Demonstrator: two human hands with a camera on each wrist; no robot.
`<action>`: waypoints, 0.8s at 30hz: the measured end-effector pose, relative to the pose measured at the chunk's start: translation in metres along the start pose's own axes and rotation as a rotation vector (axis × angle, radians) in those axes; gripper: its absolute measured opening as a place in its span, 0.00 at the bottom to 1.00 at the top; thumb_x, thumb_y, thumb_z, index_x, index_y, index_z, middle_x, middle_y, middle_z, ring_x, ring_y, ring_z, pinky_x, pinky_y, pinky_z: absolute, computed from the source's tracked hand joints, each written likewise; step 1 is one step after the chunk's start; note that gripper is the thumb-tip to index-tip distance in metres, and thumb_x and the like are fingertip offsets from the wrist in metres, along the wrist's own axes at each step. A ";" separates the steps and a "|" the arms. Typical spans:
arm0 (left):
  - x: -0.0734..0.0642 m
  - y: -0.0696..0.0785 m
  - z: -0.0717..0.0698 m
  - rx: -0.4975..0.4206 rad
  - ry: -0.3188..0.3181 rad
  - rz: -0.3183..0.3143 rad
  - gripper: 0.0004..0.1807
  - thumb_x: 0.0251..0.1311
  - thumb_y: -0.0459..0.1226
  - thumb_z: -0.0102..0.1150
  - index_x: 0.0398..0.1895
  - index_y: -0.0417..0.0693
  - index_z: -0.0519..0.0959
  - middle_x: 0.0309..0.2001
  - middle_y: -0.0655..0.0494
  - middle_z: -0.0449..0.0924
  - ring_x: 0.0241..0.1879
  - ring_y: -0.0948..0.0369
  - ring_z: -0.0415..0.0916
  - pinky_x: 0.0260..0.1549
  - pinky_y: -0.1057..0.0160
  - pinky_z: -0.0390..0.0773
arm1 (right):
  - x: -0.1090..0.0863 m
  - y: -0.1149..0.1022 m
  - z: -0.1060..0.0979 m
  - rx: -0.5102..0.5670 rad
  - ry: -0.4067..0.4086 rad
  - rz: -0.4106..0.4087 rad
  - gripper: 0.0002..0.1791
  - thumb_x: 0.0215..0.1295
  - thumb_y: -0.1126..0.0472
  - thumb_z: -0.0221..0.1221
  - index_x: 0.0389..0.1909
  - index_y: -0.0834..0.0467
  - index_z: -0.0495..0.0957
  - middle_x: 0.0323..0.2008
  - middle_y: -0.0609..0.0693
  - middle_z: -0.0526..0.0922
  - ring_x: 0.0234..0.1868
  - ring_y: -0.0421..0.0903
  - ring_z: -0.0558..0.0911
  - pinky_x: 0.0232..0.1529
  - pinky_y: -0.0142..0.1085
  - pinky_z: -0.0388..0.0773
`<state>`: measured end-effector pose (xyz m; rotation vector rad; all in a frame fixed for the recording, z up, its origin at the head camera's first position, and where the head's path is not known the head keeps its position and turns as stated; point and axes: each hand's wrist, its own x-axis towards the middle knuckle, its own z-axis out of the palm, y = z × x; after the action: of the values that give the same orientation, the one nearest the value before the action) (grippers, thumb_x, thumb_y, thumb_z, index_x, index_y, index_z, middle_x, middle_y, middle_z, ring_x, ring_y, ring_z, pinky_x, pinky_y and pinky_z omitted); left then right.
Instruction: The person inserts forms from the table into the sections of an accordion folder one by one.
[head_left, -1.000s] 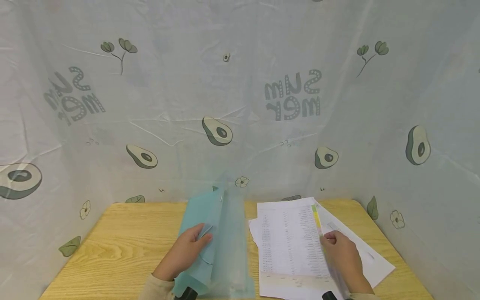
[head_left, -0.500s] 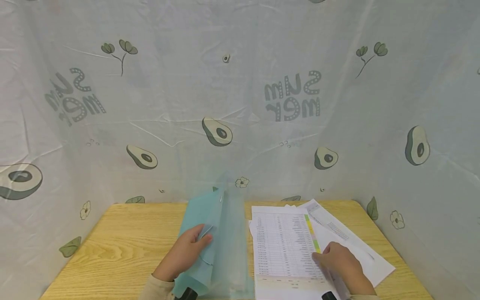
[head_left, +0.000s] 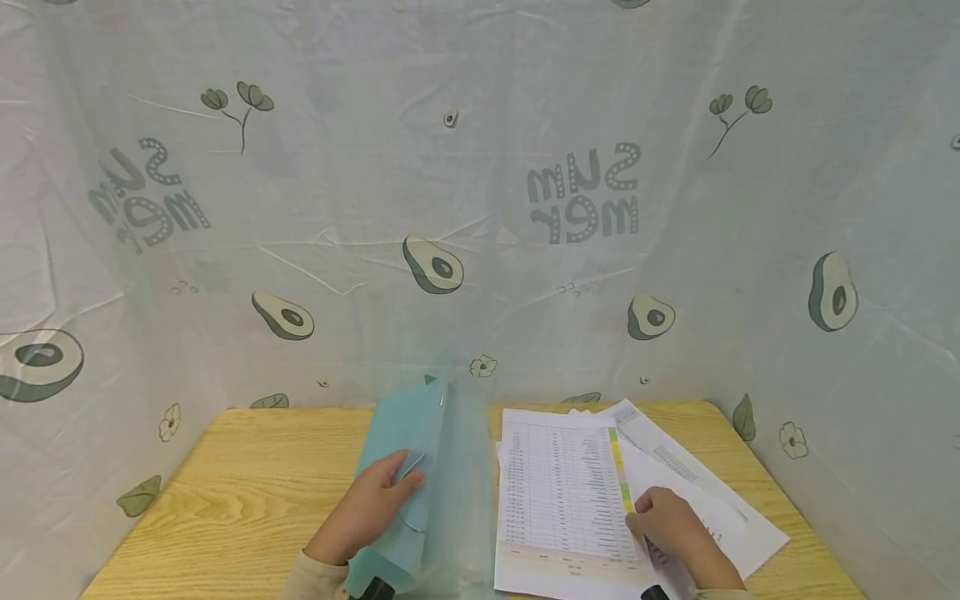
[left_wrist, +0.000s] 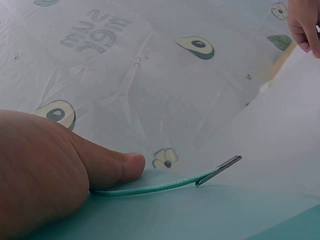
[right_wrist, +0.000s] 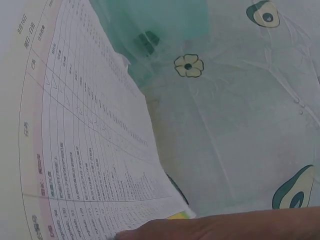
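Observation:
My left hand (head_left: 375,504) holds a translucent teal plastic folder (head_left: 397,417), its thumb over the front cover beside a teal elastic cord (left_wrist: 150,190). The cord ends in a metal tip (left_wrist: 220,170). The folder stands spread, and its paler cover (head_left: 465,467) leans to the right. With thumb and fingers, my right hand (head_left: 671,525) pinches the right edge of a printed table sheet (head_left: 558,492), near a green and yellow strip (head_left: 618,462) along that edge. In the right wrist view, the sheet's printed rows run close beside the right hand, mostly cut off below.
More printed papers (head_left: 720,492) lie fanned out beneath and to the right of the held sheet. The wooden table (head_left: 262,475) shows bare wood left of the folder. A pale curtain (head_left: 337,192) with avocado prints encloses the back and sides.
The printed sheet has shifted left toward the folder and turned slightly. My right hand has moved a little left and nearer, now holding the sheet's edge lower down. The left hand stays put.

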<state>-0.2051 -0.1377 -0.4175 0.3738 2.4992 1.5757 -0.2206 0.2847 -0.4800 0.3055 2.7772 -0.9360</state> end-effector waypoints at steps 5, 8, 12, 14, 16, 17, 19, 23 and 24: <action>-0.001 0.000 -0.001 -0.004 0.001 0.003 0.25 0.78 0.43 0.53 0.70 0.37 0.72 0.65 0.43 0.77 0.66 0.46 0.71 0.55 0.44 0.77 | -0.001 -0.002 0.000 0.001 0.049 -0.051 0.11 0.69 0.59 0.57 0.31 0.61 0.69 0.25 0.52 0.71 0.29 0.48 0.72 0.30 0.39 0.68; -0.001 0.001 -0.001 -0.008 -0.002 0.006 0.25 0.78 0.43 0.53 0.70 0.37 0.72 0.64 0.42 0.77 0.65 0.46 0.72 0.55 0.45 0.77 | -0.001 -0.004 -0.001 0.022 0.073 -0.064 0.11 0.70 0.58 0.55 0.32 0.61 0.68 0.25 0.52 0.70 0.28 0.47 0.71 0.30 0.38 0.67; -0.001 0.001 -0.001 -0.005 -0.001 0.007 0.25 0.78 0.43 0.53 0.70 0.36 0.72 0.64 0.42 0.77 0.65 0.46 0.72 0.55 0.44 0.78 | 0.001 -0.005 0.000 0.059 0.081 -0.057 0.11 0.71 0.59 0.55 0.37 0.65 0.70 0.30 0.55 0.76 0.32 0.49 0.75 0.32 0.38 0.70; -0.001 0.001 -0.001 -0.005 0.001 0.004 0.26 0.78 0.43 0.53 0.70 0.37 0.71 0.64 0.42 0.77 0.64 0.46 0.73 0.54 0.45 0.78 | 0.002 -0.006 0.001 0.076 0.081 -0.048 0.14 0.71 0.59 0.56 0.42 0.69 0.72 0.34 0.58 0.79 0.35 0.50 0.78 0.34 0.40 0.74; -0.001 0.001 -0.001 -0.010 0.001 0.002 0.25 0.78 0.43 0.53 0.70 0.36 0.71 0.63 0.42 0.78 0.63 0.47 0.74 0.52 0.46 0.79 | 0.004 -0.006 0.003 0.097 0.080 -0.045 0.20 0.71 0.57 0.58 0.49 0.73 0.73 0.38 0.59 0.81 0.36 0.50 0.80 0.36 0.42 0.76; -0.001 0.001 -0.001 -0.014 0.001 0.001 0.25 0.78 0.43 0.53 0.70 0.37 0.71 0.62 0.43 0.78 0.62 0.47 0.74 0.51 0.46 0.80 | 0.005 -0.007 0.003 0.106 0.078 -0.042 0.23 0.72 0.57 0.59 0.52 0.75 0.73 0.39 0.59 0.82 0.37 0.49 0.80 0.37 0.43 0.77; -0.001 0.001 -0.001 -0.019 0.002 0.001 0.25 0.78 0.43 0.53 0.70 0.37 0.72 0.61 0.43 0.79 0.60 0.48 0.75 0.50 0.48 0.80 | 0.006 -0.008 0.005 0.123 0.073 -0.038 0.28 0.72 0.55 0.59 0.57 0.78 0.73 0.40 0.57 0.84 0.37 0.47 0.81 0.39 0.43 0.78; 0.000 0.000 -0.001 -0.025 0.001 0.005 0.24 0.78 0.43 0.53 0.69 0.37 0.72 0.59 0.44 0.79 0.58 0.50 0.76 0.48 0.50 0.80 | 0.008 -0.009 0.007 0.135 0.086 -0.052 0.27 0.75 0.54 0.56 0.58 0.77 0.76 0.37 0.52 0.85 0.35 0.45 0.81 0.36 0.39 0.76; 0.000 0.000 -0.002 -0.023 0.001 0.007 0.24 0.78 0.43 0.53 0.69 0.38 0.73 0.59 0.45 0.79 0.58 0.50 0.76 0.48 0.50 0.80 | 0.007 -0.009 0.006 0.138 0.098 -0.058 0.26 0.76 0.55 0.55 0.57 0.76 0.77 0.36 0.51 0.85 0.34 0.44 0.80 0.35 0.38 0.75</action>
<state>-0.2051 -0.1393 -0.4173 0.3791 2.4816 1.6059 -0.2293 0.2744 -0.4814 0.2999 2.8289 -1.1596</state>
